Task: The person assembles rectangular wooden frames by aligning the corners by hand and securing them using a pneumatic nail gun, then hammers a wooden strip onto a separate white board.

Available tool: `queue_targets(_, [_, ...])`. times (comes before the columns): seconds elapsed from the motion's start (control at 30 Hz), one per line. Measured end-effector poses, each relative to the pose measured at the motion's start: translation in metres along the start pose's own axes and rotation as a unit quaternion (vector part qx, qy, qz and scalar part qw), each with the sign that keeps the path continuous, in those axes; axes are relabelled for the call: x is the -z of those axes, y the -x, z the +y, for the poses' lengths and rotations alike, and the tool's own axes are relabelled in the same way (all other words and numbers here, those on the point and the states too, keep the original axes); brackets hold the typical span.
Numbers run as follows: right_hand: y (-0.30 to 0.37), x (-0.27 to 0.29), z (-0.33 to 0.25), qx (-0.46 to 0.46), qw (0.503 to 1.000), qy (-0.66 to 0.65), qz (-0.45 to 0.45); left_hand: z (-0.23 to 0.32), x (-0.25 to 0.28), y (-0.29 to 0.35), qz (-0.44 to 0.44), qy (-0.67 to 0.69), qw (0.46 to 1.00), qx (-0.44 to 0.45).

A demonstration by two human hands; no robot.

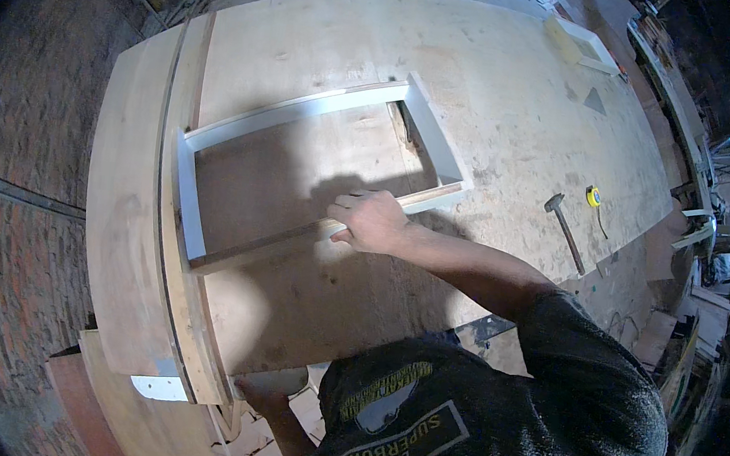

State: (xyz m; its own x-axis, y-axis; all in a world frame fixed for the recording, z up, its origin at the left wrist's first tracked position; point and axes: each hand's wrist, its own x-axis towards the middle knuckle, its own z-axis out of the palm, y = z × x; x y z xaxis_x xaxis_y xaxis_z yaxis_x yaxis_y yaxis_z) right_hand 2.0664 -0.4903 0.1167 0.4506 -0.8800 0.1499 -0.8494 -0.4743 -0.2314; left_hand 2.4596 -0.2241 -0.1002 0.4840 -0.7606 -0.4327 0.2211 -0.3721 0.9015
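My right hand (372,220) is closed over the near side of a rectangular wooden frame (307,102) with white faces and bare wood edges. The frame lies on a large plywood worktop (497,73), its left end against a long wooden strip (178,164). Down at the worktop's front left corner is my left hand (257,392), close to the edge; its fingers are mostly hidden, so their grip is unclear. Right of the frame lie a claw hammer (567,235) and a yellow tape measure (593,197).
A smaller white box-like frame (584,48) sits at the far right corner, with a grey triangular piece (594,100) nearer. A white plate (159,387) is at the strip's near end. Brick wall (12,280) stands left; wood scraps (717,305) are piled right.
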Motion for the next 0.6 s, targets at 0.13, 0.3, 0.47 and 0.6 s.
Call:
queue_targets(0.13, [-0.032, -0.017, 0.008, -0.037, 0.998, -0.007, -0.052, 0.011, -0.002, 0.002, 0.01, 0.141, 0.989, 0.037])
queue_targets(0.3, [-0.072, -0.055, 0.041, -0.026, 0.999, 0.041, -0.006, 0.01, -0.003, 0.002, 0.047, 0.273, 0.954, 0.117])
queue_targets(0.47, [-0.113, -0.073, 0.045, -0.031, 0.999, 0.033, -0.019, -0.018, 0.025, -0.014, -0.042, 0.301, 0.95, 0.071])
queue_targets(0.6, [-0.117, -0.083, 0.064, -0.094, 0.992, 0.019, -0.086, -0.01, 0.013, -0.005, -0.019, 0.236, 0.968, 0.078])
